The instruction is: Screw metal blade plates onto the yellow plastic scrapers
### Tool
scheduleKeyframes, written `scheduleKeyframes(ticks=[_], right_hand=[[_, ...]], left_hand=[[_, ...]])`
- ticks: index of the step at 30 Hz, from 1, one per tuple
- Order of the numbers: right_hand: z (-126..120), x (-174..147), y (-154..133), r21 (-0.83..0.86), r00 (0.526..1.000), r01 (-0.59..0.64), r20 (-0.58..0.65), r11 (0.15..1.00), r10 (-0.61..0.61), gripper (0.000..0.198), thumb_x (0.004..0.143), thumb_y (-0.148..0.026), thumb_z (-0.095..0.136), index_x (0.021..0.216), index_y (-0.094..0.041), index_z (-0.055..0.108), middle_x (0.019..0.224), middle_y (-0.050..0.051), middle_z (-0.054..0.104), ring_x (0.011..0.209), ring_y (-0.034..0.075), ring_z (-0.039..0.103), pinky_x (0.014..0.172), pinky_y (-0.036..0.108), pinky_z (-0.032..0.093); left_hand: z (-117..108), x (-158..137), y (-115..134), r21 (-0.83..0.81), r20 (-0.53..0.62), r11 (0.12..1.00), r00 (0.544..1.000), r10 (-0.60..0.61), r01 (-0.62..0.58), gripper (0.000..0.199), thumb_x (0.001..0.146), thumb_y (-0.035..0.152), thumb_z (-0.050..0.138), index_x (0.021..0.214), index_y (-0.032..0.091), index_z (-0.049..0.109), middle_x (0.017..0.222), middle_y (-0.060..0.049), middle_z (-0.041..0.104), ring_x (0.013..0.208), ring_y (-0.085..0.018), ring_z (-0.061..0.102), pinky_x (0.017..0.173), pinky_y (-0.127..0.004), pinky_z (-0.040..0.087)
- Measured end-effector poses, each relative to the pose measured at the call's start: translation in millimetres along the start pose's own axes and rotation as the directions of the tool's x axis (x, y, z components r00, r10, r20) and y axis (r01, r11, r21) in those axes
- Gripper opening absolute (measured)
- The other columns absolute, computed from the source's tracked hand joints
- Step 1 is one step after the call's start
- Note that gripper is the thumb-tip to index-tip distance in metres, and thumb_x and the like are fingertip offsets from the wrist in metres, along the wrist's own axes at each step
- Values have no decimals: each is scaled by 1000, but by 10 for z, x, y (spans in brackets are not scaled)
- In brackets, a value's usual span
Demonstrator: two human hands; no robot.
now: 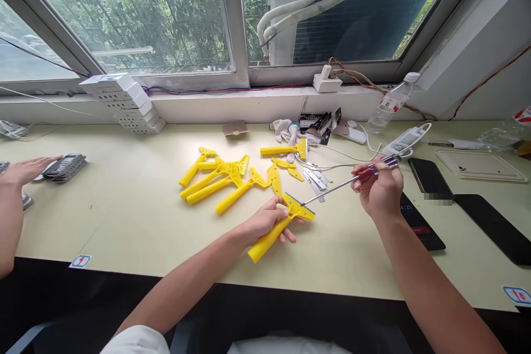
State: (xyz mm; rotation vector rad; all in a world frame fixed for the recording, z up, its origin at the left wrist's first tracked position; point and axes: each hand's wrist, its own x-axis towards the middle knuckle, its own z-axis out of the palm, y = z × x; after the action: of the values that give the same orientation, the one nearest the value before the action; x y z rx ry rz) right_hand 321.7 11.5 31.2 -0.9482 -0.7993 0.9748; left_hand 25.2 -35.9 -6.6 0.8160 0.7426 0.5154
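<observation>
My left hand (269, 220) is closed around a yellow scraper (271, 237) near its head, tilted above the table with a metal blade along its top edge. In my right hand (384, 185) is a screwdriver (367, 171) with a red and clear handle; its long shaft slants down left, and the tip meets the scraper's head. Beyond them lie several yellow scraper handles (203, 191), loose yellow plates (274, 178) and flat metal blades (315, 177). Another scraper (284, 149) with a blade at its head lies farther back.
At far left, another person's hand (31, 168) is beside a stack of grey pieces (68, 167). White boxes (128, 102) stand by the window. Along the right are a plastic bottle (390, 105), a power strip (404, 141), phones (429, 177) and a tray (481, 166). Gloves (286, 130) lie at the back.
</observation>
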Motion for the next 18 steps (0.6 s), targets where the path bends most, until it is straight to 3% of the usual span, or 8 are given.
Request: scheduleKeyframes(ticks=[4, 10, 18], right_hand=[[74, -115, -5, -46, 987, 158, 44, 986, -156, 38, 90, -45, 78, 104, -30, 46, 74, -2, 73, 52, 19, 64, 43, 29, 48], [120, -240, 43, -71, 969, 217, 137, 974, -206, 43, 91, -51, 79, 102, -31, 43, 80, -2, 74, 61, 21, 70, 47, 31, 51], [140, -268, 27, -73, 965, 212, 175, 975, -197, 42, 93, -50, 78, 104, -32, 42, 81, -3, 76, 55, 19, 67, 47, 32, 50]], left_hand=[[7, -11, 10, 6, -17, 1000, 1000, -4, 4, 38, 95, 35, 71, 119, 22, 45, 125, -20, 76, 69, -23, 81, 52, -25, 57], [-23, 13, -14, 7, -21, 1000, 1000, -3, 4, 38, 95, 35, 72, 118, 22, 45, 124, -21, 77, 68, -24, 81, 50, -25, 57], [4, 2, 11, 16, -27, 1000, 999, -23, 24, 31, 99, 30, 64, 119, 21, 43, 129, -22, 75, 67, -22, 81, 49, -24, 57]])
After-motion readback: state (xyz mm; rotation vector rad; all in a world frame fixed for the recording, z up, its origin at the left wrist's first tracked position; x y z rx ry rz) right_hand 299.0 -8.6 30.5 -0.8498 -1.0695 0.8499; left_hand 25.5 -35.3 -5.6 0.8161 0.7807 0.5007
